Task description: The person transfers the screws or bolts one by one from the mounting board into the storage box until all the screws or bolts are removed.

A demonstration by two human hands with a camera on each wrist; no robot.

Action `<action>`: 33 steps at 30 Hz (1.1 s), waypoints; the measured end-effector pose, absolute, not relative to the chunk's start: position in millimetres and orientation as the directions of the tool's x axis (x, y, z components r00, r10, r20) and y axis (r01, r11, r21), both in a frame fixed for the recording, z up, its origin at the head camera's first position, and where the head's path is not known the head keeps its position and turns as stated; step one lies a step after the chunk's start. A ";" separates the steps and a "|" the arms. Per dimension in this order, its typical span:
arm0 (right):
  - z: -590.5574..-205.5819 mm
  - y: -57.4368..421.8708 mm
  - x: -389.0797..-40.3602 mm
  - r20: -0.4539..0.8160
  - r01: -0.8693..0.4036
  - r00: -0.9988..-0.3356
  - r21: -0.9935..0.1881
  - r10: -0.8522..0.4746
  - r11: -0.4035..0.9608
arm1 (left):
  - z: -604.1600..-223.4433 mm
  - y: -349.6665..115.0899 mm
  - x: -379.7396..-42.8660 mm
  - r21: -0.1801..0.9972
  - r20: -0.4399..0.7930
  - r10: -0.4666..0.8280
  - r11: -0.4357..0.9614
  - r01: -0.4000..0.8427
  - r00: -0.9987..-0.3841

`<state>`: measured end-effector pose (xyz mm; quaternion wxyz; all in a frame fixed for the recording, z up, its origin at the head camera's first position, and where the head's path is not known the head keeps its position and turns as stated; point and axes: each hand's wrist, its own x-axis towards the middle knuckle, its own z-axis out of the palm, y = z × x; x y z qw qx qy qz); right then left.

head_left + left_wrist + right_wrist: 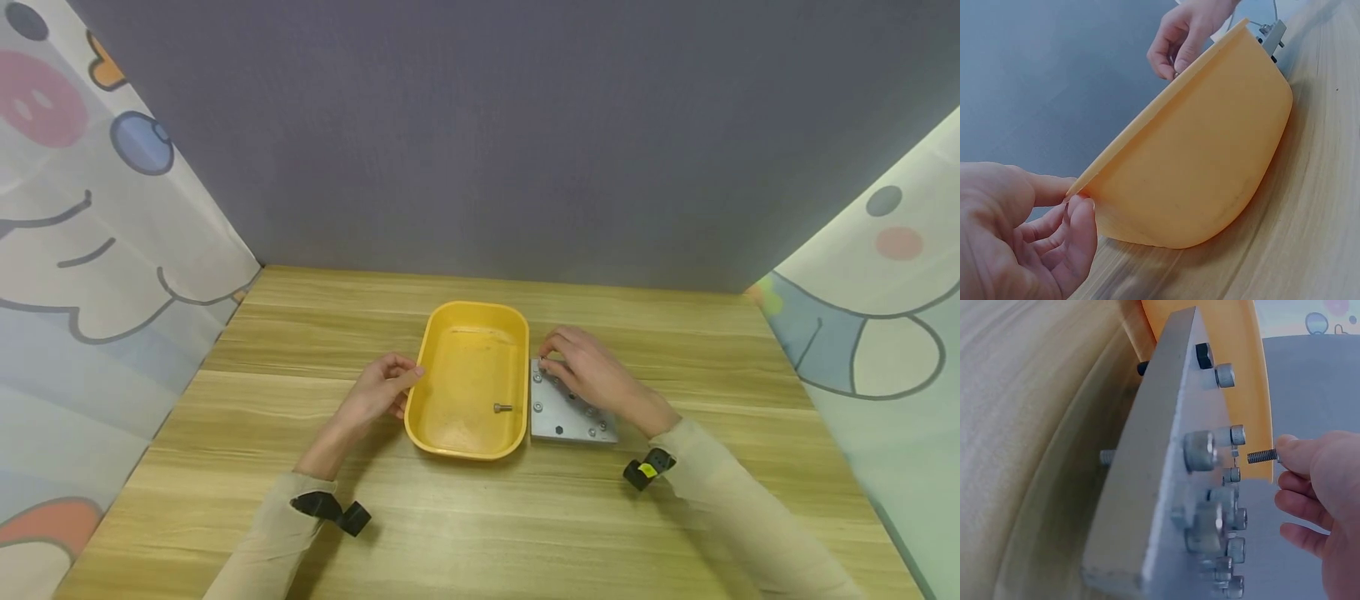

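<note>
At the far left we see a sheet point(90, 275) printed with cartoon shapes, beyond the left edge of the wooden table point(480, 533). To the right of it is a pale sleeve point(262, 533) with a black wrist camera point(354, 518), and above that the left hand point(372, 393). It pinches the left rim of the yellow tray point(465, 358), thumb and fingertips closed on that rim, the other fingers bent below it.

The tray sits about midway between the table's left and right edges, near the back edge, behind which we see a grey panel point(480, 167). On the tray's floor, beside its right wall and toward the near right corner, a loose screw point(502, 408) lies on its side.

Just right of the tray is a metal plate point(562, 414); we cannot tell whether the two touch. Socket-head screws point(1199, 450) stand in it, and a threaded end point(1107, 457) sticks out underneath. Over its back left corner, the right hand point(588, 371) pinches another screw point(1262, 456) between its fingertips, the remaining fingers loosely bent. That screw's tip points toward the plate and looks clear of it.

Beyond the table's right edge we see a second cartoon sheet point(862, 333).
</note>
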<state>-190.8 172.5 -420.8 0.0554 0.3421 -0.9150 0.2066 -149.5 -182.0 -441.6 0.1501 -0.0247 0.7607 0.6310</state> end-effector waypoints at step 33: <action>-394.7 150.8 -197.4 0.245 -0.751 -0.660 -0.212 -0.710 0.625 | -442.4 -182.4 -149.9 0.952 -0.266 0.149 0.198 -0.235 -0.952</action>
